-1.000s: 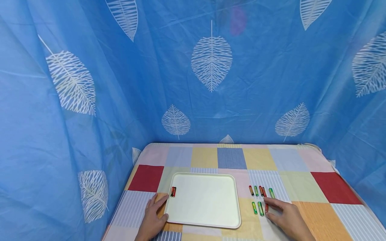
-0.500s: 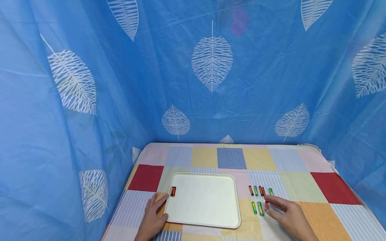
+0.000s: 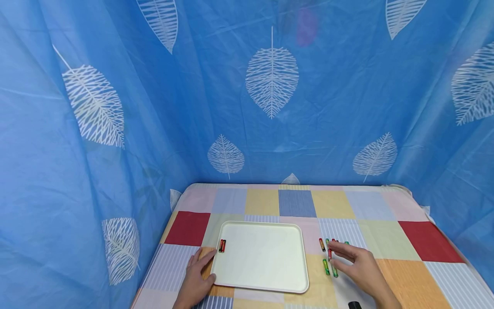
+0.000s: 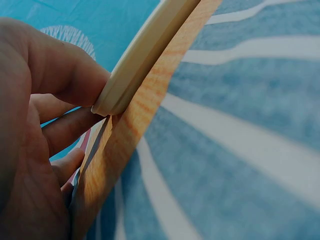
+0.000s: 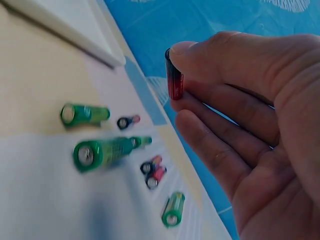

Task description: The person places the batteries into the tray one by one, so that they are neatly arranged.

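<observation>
My right hand (image 3: 359,268) pinches a red-and-black battery (image 5: 175,77) between thumb and fingers, lifted off the table. Around and below it lie several loose batteries, among them a thick green battery (image 5: 102,152), a smaller green battery (image 3: 326,267) and a red-and-black battery (image 3: 322,244); my hand partly covers some in the head view. My left hand (image 3: 197,277) rests at the left edge of a cream tray (image 3: 266,257), thumb and forefinger spread along its rim. Two red-and-black batteries (image 3: 222,246) lie side by side at the tray's left.
A patchwork cloth (image 3: 262,201) covers the table. Blue curtains (image 3: 328,107) with white leaf prints hang behind and at both sides. A small black object (image 3: 354,305) shows at the bottom edge near my right wrist.
My right hand has lifted the red-and-black battery from the right of the group and moved left with it, over the other batteries. My left hand and the tray stay put.
</observation>
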A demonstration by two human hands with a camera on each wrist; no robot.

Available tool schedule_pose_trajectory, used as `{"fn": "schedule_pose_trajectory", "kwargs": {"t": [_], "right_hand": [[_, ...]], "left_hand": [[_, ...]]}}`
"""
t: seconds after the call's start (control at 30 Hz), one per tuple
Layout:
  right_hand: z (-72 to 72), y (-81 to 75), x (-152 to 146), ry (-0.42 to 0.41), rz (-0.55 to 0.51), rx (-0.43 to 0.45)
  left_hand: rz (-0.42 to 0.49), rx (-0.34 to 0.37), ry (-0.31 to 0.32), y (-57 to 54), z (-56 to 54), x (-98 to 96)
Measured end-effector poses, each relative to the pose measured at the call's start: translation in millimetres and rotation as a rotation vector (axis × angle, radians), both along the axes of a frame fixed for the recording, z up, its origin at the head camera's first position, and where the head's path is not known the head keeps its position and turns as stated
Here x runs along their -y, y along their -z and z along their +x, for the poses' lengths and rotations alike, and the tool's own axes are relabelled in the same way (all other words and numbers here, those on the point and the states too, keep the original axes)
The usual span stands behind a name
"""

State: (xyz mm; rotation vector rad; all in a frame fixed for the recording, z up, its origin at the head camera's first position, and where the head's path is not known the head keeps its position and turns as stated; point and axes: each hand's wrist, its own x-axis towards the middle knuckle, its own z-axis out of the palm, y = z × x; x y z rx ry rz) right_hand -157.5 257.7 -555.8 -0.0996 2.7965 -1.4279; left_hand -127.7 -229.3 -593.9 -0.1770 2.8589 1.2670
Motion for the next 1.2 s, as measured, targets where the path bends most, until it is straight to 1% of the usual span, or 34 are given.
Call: {"fn": "schedule_pose_trajectory", "kwargs": {"t": [0.07,0.27,0.4,0.5,0.63,0.73,0.87,1.03,1.2], "right_hand": [[-2.9,-1.6,4,-0.018,-0.017,-0.022],[-11.1,-3.6,15,-0.102,-0.086,-0.132],[-16.4,-3.3,25,-0.145,-0.102,-0.153],[-21.2,-3.9,34,-0.159,-0.108,-0.161],[-29.8,-5.7,46,-0.177,-0.109,-0.196],[-36.9,-5.9,54,-0.215,-0.134,-0.219],[-46.2,-6.4,68,-0.258,-0.174,-0.221],[-56.0,-9.1,87,-0.289,-0.17,-0.23],[-64.3,-9.6,105,-0.337,-0.16,-0.267]], "left_hand": [[0.0,0.002,-0.002,-0.1,0.1,0.0],[-0.009,0.004,-0.007,-0.2,0.8,-1.0],[-0.01,0.014,-0.012,0.1,1.3,-1.4],[-0.007,0.016,-0.012,0.2,1.0,-1.2],[-0.008,0.012,-0.008,0.4,1.0,-1.1],[-0.006,0.014,-0.008,0.2,1.4,-0.8],[-0.004,0.02,-0.009,-0.9,2.0,-1.1],[-0.012,0.017,-0.007,-1.3,1.8,-1.9],[-0.01,0.012,-0.01,-1.3,2.0,-1.5]]}}
